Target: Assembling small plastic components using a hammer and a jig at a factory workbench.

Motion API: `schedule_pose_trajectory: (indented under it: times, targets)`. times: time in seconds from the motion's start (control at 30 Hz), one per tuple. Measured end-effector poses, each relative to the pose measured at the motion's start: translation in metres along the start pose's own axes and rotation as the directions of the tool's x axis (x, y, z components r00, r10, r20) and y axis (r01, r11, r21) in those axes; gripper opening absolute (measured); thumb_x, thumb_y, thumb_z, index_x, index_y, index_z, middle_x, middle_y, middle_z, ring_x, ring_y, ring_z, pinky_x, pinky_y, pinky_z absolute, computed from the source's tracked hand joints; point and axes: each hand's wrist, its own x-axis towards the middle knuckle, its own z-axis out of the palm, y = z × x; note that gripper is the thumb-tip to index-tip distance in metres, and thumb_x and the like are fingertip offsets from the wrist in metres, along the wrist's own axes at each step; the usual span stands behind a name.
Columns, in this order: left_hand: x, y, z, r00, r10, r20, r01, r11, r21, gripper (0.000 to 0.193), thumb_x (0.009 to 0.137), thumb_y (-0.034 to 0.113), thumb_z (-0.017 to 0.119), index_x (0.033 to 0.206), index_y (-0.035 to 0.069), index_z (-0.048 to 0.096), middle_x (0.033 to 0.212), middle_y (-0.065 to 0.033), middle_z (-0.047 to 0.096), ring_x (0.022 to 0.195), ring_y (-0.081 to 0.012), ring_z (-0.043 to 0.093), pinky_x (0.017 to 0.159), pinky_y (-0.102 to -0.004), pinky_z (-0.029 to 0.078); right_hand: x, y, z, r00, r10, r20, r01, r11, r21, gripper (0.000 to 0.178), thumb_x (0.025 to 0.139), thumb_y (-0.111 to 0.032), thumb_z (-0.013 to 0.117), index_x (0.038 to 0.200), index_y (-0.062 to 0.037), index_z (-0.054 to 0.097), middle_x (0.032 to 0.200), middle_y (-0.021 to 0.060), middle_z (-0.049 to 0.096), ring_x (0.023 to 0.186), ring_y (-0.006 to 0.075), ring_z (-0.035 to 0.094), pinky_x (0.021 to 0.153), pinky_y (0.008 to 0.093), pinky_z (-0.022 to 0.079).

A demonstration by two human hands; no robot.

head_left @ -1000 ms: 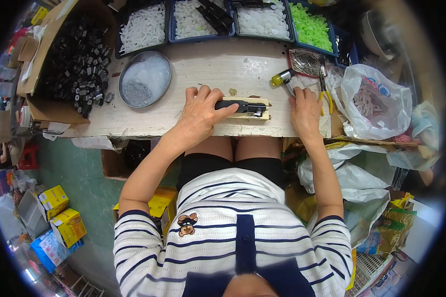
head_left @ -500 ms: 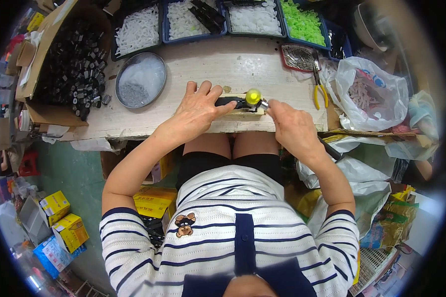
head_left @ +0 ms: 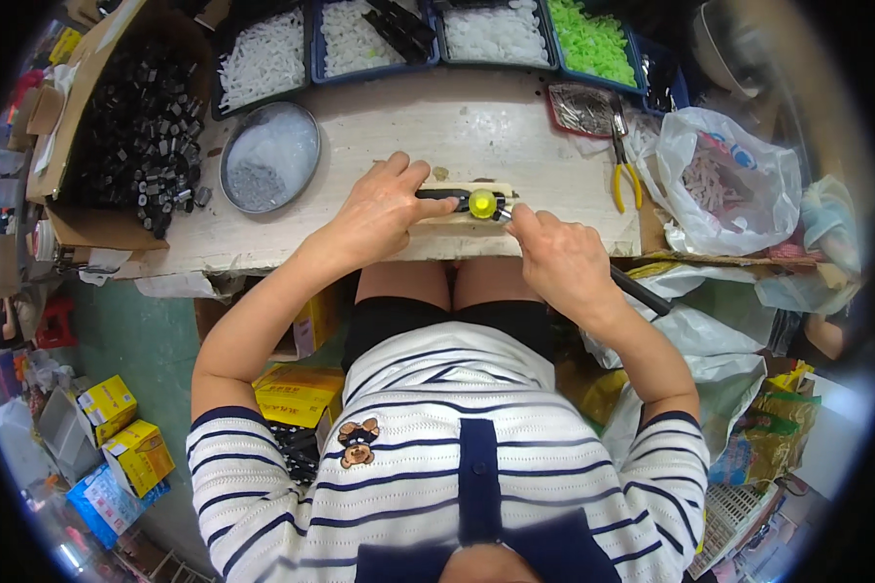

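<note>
My right hand (head_left: pixel 566 260) is closed round a hammer; its round yellow head (head_left: pixel 481 203) shows to the left of the fingers, and its black handle (head_left: pixel 642 291) sticks out behind the palm. The head covers the right part of a black piece (head_left: pixel 436 201), and I cannot tell whether it touches. My left hand (head_left: pixel 374 214) holds that piece at its left end, index finger and thumb about it, other fingers spread on the table. Under the piece lies a flat cream block (head_left: pixel 496 188) near the table's front edge.
To the left are a carton (head_left: pixel 73 146) of black parts and a round metal dish (head_left: pixel 318 146). Bins of white pieces (head_left: pixel 262 58) and green pieces (head_left: pixel 593 44) line the back. Yellow-handled pliers (head_left: pixel 620 185), a red tray (head_left: pixel 554 112) and a plastic bag (head_left: pixel 778 165) lie right.
The hammer's yellow head has come down and a little left over the black piece, my right hand moving with it. My left hand keeps its hold. The whole view has shifted slightly.
</note>
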Motion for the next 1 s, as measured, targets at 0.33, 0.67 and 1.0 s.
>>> schedule_pose_trajectory:
  times: [0.33,0.67,1.0]
  targets:
    - [-0.008,0.001,0.015,0.927,-0.277,-0.252,0.188,0.926,-0.327,0.057,0.061,-0.009,0.059,0.115,0.005,0.051,0.084,-0.0091,0.055,0.079,-0.0269,0.048,0.069,-0.0371,0.045,0.026,-0.018,0.012,0.998,-0.057,0.026,0.054,0.995,0.086,0.010,0.084,-0.016,0.050,0.085,-0.0054,0.050,0.069,0.0138,0.060,0.057,0.0325,0.059,0.050,0.0422,0.046]
    - [-0.025,0.015,0.029,0.803,-0.404,-0.439,0.274,0.903,-0.331,0.064,0.063,-0.004,0.066,0.123,0.005,0.045,0.092,-0.0087,0.057,0.086,-0.0252,0.047,0.081,-0.0384,0.034,0.074,-0.007,-0.005,0.989,0.046,0.144,-0.085,0.957,0.278,0.017,0.089,-0.020,0.048,0.084,-0.0046,0.053,0.062,0.0217,0.055,0.064,0.0428,0.054,0.057,0.0497,0.040]
    - [-0.052,0.019,0.033,0.669,-0.499,-0.550,0.322,0.862,-0.391,0.082,0.061,0.000,0.071,0.132,0.003,0.030,0.115,-0.0154,0.047,0.105,-0.0293,0.043,0.090,-0.0387,0.034,0.074,-0.031,0.003,0.990,-0.087,-0.113,0.122,0.925,0.359,0.013,0.085,-0.018,0.052,0.088,-0.0047,0.051,0.065,0.0174,0.059,0.060,0.0363,0.057,0.052,0.0449,0.043]
